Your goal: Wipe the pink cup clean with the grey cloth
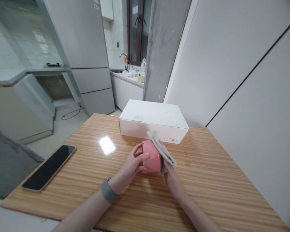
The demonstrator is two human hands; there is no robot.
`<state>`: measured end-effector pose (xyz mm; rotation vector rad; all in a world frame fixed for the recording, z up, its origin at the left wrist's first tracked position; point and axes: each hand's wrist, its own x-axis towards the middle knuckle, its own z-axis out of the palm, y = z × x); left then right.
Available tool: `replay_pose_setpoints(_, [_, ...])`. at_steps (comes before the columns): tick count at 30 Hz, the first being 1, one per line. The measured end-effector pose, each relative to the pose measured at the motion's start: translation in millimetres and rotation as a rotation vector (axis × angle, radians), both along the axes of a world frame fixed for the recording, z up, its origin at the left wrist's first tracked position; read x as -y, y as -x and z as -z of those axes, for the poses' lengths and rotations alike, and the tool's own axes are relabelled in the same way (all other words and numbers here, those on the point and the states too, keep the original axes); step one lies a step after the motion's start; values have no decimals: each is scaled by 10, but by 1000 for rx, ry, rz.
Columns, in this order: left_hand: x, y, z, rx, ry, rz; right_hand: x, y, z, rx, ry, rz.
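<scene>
A glossy pink bowl-like container is tipped on its side above the middle of the table. My left hand, with a grey band on its wrist, grips the container's left edge, thumb on the near wall and fingers behind. My right hand holds a folded pale grey cloth against the container's right side. Part of the cloth drapes up over its upper right edge. The right fingers are mostly hidden behind the cloth.
A white cardboard box stands just beyond my hands on the wood-grain table. At the table's left edge lies a black-screened phone. A white wall rises on the right; a fridge and sink counter stand behind.
</scene>
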<state>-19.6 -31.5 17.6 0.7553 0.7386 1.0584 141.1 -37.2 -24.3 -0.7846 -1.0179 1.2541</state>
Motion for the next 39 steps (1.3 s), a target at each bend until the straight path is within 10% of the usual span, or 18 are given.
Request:
replay_pose_setpoints(24, [-24, 3, -71, -375, -255, -95, 34, 90, -225, -244, 335, 134])
replay_pose_setpoints(39, [-70, 46, -45, -1, 9, -124, 157, 65, -224, 105, -35, -127])
